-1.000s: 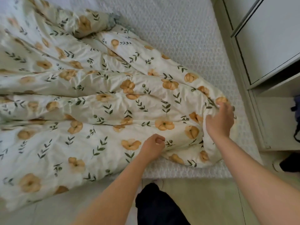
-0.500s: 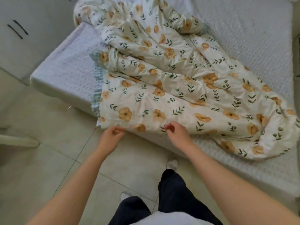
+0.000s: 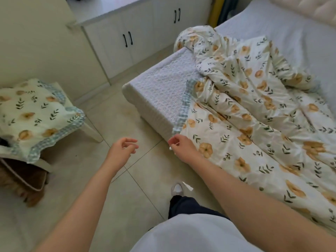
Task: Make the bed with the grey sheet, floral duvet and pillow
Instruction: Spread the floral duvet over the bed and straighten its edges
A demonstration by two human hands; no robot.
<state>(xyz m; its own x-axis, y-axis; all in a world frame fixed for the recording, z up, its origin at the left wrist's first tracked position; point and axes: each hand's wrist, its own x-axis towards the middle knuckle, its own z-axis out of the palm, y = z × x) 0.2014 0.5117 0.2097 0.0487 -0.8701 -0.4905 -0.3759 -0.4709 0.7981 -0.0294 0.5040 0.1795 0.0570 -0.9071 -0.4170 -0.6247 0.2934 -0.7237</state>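
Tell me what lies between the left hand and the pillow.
Head view: only bare floor tiles and the chair's pale leg separate the left hand from the pillow.

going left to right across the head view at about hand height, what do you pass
pillow on the chair → left hand, holding nothing → right hand at the duvet's near corner → floral duvet on the bed

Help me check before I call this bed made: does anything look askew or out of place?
Yes. The floral duvet lies bunched and creased, leaving a corner of the grey sheet bare. The pillow sits on a chair off to the left, not on the sheet.
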